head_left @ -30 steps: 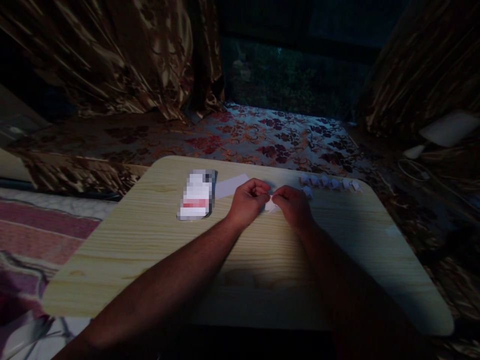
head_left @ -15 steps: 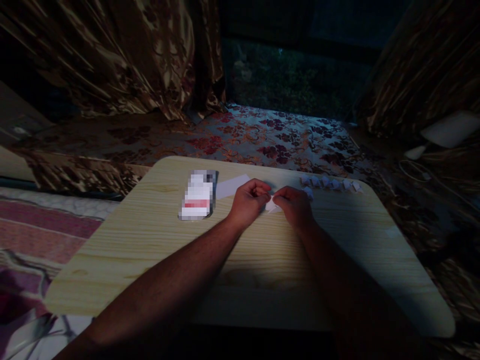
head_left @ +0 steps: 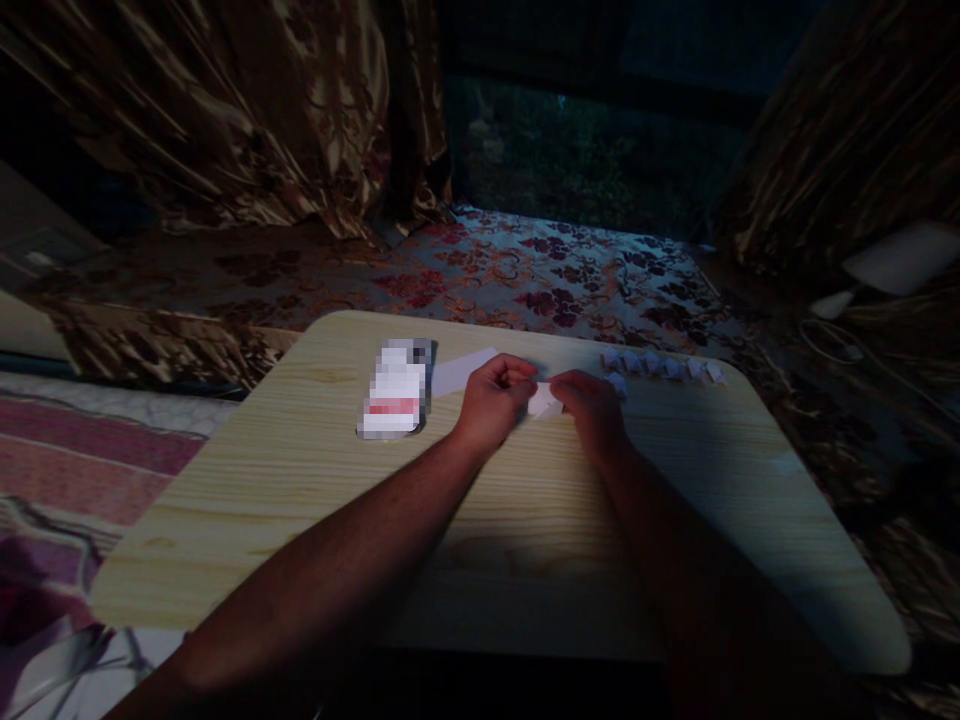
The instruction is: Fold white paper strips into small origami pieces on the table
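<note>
Between my hands is a small piece of folded white paper (head_left: 544, 400), pinched at both sides above the table. My left hand (head_left: 493, 400) is closed on its left edge, fingers curled and thumb pressed to it. On the opposite edge, my right hand (head_left: 589, 405) grips it between thumb and fingers. Behind my left hand lies a flat white paper strip (head_left: 463, 371). Several small folded white paper pieces (head_left: 651, 363) form a row at the table's far right, and a single folded piece (head_left: 616, 384) sits just beyond my right hand, partly hidden by it.
A pixelated, phone-like object (head_left: 396, 390) lies left of the paper strip on the pale wooden table (head_left: 315, 490). A small pale scrap (head_left: 784, 464) rests near the right edge. Beyond stands a ledge with flowered cloth (head_left: 525, 265), and a white lamp (head_left: 900, 260) is at right.
My hands have drawn slightly apart, so more of the folded paper shows between them. Its visible outline has changed from a pointed shape to a broader one. Everything else stays in place.
</note>
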The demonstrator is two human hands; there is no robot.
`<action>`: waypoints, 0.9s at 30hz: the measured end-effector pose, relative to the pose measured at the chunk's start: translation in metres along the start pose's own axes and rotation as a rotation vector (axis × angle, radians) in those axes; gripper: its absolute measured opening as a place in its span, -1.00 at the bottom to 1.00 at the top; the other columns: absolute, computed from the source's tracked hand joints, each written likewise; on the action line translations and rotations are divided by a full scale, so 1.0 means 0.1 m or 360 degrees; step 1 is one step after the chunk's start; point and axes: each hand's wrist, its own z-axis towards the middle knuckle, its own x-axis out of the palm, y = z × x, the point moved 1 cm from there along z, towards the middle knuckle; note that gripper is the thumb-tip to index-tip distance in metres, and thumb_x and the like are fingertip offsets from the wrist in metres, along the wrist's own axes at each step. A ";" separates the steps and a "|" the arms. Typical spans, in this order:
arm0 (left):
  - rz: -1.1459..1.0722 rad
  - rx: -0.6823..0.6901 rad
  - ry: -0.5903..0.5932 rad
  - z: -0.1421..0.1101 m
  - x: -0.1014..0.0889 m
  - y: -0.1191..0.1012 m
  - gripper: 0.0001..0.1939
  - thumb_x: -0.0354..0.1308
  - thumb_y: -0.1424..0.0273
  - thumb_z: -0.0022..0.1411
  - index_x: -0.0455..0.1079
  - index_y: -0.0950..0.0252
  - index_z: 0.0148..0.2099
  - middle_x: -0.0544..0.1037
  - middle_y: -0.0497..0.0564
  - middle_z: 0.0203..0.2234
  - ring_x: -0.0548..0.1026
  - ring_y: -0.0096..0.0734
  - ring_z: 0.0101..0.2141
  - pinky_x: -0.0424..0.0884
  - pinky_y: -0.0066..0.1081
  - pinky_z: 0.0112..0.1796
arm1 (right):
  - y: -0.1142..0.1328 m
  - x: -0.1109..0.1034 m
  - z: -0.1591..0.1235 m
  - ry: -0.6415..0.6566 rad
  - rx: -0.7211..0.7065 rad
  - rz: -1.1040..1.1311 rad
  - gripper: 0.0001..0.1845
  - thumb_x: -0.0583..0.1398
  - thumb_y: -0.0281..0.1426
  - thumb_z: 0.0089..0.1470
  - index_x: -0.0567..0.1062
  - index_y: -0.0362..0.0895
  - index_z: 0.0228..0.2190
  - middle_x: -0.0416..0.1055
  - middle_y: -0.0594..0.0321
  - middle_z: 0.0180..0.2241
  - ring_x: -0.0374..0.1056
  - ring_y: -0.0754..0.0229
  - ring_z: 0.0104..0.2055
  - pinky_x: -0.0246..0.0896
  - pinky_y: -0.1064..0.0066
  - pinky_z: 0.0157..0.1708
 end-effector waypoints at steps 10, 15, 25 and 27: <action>-0.0161 0.0007 -0.0149 0.03 -0.02 0.01 -0.77 0.35 0.44 -0.10 0.45 0.29 -0.32 0.40 -0.17 -0.62 0.24 -0.62 -0.64 0.14 -0.51 -0.58 | 0.01 -0.01 -0.01 0.0026 -0.0089 -0.0027 -0.91 0.26 -0.36 -0.13 0.47 -0.11 -0.56 0.33 0.41 -0.67 0.21 0.33 -0.62 0.14 0.47 -0.59; -0.0137 -0.0023 -0.0065 0.00 0.00 -0.04 -0.69 0.38 0.33 -0.05 0.48 0.28 -0.22 0.44 -0.16 -0.57 0.26 -0.62 -0.62 0.13 -0.52 -0.57 | 0.04 -0.01 -0.01 -0.0061 -0.0116 -0.0020 -0.91 0.25 -0.37 -0.11 0.46 -0.12 -0.56 0.34 0.40 -0.69 0.22 0.33 -0.64 0.13 0.46 -0.59; 0.0108 -0.0070 0.0137 -0.01 0.02 0.01 -0.74 0.42 0.37 -0.12 0.47 0.33 -0.35 0.55 -0.06 -0.51 0.44 -0.49 -0.50 0.30 -0.47 -0.42 | 0.01 0.02 0.01 -0.0095 -0.0082 0.0124 -0.80 0.32 -0.33 -0.15 0.41 -0.11 -0.45 0.45 0.36 -0.59 0.35 0.28 -0.60 0.26 0.44 -0.59; 0.0107 -0.0058 0.0090 0.00 0.00 0.02 -0.77 0.40 0.37 -0.10 0.48 0.32 -0.36 0.53 -0.08 -0.52 0.42 -0.50 -0.50 0.29 -0.48 -0.43 | 0.01 0.01 0.00 -0.0135 -0.0126 0.0116 -0.78 0.33 -0.34 -0.15 0.40 -0.10 -0.44 0.43 0.38 -0.59 0.34 0.28 -0.59 0.26 0.44 -0.59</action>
